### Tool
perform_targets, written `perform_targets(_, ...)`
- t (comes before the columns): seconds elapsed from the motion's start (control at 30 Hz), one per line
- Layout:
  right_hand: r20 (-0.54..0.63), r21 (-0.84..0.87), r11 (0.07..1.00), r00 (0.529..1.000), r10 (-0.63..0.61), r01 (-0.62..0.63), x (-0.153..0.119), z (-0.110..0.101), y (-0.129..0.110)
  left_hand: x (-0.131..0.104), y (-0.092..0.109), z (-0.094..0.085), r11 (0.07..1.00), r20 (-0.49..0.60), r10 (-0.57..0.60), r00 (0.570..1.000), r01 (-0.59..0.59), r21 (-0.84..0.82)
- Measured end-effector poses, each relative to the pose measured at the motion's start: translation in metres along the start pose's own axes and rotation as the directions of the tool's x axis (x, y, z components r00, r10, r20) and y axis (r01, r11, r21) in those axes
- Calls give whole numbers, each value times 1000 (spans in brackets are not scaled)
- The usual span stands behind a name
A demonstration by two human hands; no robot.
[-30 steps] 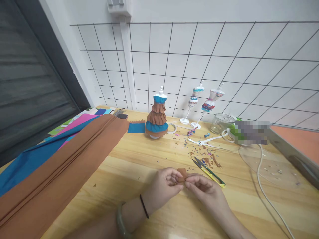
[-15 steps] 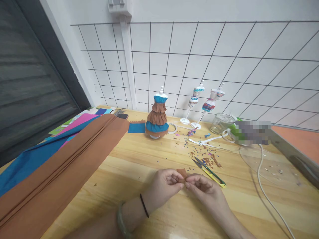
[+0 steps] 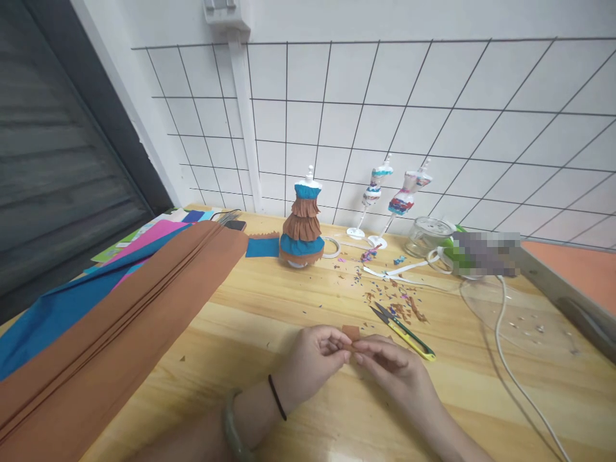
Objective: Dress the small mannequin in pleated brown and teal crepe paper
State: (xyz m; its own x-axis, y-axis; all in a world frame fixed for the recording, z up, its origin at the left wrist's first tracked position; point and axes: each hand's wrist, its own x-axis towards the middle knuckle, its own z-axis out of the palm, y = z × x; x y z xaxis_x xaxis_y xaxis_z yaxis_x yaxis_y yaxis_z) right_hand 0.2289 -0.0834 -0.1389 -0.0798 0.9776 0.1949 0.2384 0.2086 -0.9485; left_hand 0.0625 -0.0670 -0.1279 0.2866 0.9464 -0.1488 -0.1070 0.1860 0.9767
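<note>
A small piece of brown crepe paper (image 3: 351, 332) is pinched between my two hands above the wooden table. My left hand (image 3: 320, 353) holds its left side with thumb and fingertips, and my right hand (image 3: 389, 366) grips the right side. Fingers hide most of the lower part. Yellow-and-green thread snips (image 3: 404, 332) lie just beyond my right hand, blades pointing away to the left. Farther back stands a small dress form (image 3: 303, 221) wearing tiers of blue and brown ruffles. Beside it lies a flat blue strip (image 3: 262, 248) with a jagged brown edge.
Long brown crepe paper (image 3: 158, 321) and a blue sheet (image 3: 62, 308) spread over the left side. Behind stand two smaller dress forms (image 3: 378, 186) and a clear jar (image 3: 428, 234). Paper scraps (image 3: 409, 311) litter the middle; a white cable (image 3: 503, 340) runs down the right.
The brown piece has turned slightly, and its upper edge now shows flatter and wider. My fingertips have shifted a little on it. The whole view has moved slightly.
</note>
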Motion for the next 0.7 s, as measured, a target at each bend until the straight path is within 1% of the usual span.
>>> perform_targets(0.1, 14, -63, 989, 991, -134, 135, 2, -2, -6, 0, 0, 0, 999, -19, 15, 1000, -15, 41)
perform_targets(0.17, 29, -101, 979, 984, -174, 176, 3, -2, -8, -1, 1, 0, 998, -22, 20, 1000, -19, 62)
perform_targets(0.3, 32, -173, 970, 986, -166, 169, 2, -3, -7, -1, 2, 0, 997, -26, 26, 999, -24, 73)
perform_targets(0.47, 8, -184, 965, 982, -188, 187, 2, -3, -6, 0, 0, 0, 995, -48, 45, 998, -41, 90)
perform_targets(0.6, 24, -198, 963, 983, -184, 185, 3, -3, -8, 0, 0, 0, 978, -45, 105, 993, -95, 183)
perform_targets(0.7, 30, -199, 964, 985, -173, 175, 3, -3, -8, -1, 3, 0, 967, -37, 144, 989, -133, 216)
